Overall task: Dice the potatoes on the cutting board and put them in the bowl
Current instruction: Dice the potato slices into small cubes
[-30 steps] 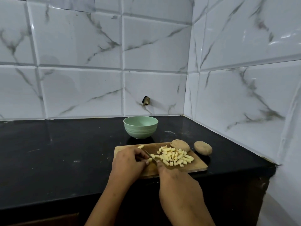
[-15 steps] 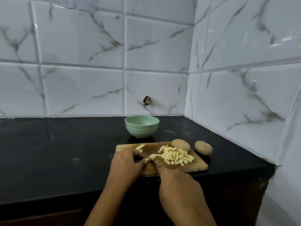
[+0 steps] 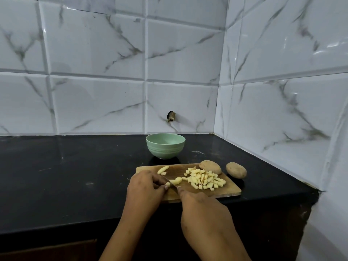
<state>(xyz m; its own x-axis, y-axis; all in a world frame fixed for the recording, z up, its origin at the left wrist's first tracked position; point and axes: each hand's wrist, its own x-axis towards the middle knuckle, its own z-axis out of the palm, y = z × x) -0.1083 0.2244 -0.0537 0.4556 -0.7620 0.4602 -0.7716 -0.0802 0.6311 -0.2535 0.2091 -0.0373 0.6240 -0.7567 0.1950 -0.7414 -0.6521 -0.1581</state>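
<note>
Head view, wide angle, dim light over the black tabletop (image 3: 66, 176). Both forearms are cut off by the lower edge.

Right hand (image 3: 205, 211) is seen from the back. The knife handle is wholly hidden beneath it, with the fingers curled round it and the forefinger tip pushed forward toward the blade. Knife (image 3: 172, 184): only a short dark length of blade shows, slanting through the gap between the two hands. Its tip is hard to pick out against the wood.

Left hand (image 3: 145, 187) is knuckles up, its fingers (image 3: 166, 187) bunched together and curled down. The tips are mostly hidden behind the knuckles, and one nail shows just left of the blade.

Potato strip (image 3: 177, 180): pale, peeled, lying on the cutting board (image 3: 233, 191) across the blade. Its left end sits against the left fingertips, pinned there. The rest juts out right of the blade, just beside the diced pile (image 3: 205, 178). Whether the edge has reached the board: cannot tell.

The diced pile is on the right half of the board. A whole potato (image 3: 210, 166) sits at the board's far right corner, against the pile. A second potato (image 3: 236, 170) is off the board on the tabletop, just beside its right end. A loose strip (image 3: 162, 169) lies at the board's far left, near the left hand.

Green bowl (image 3: 165, 146) stands behind the board, apart from it, its inside only partly in sight.
</note>
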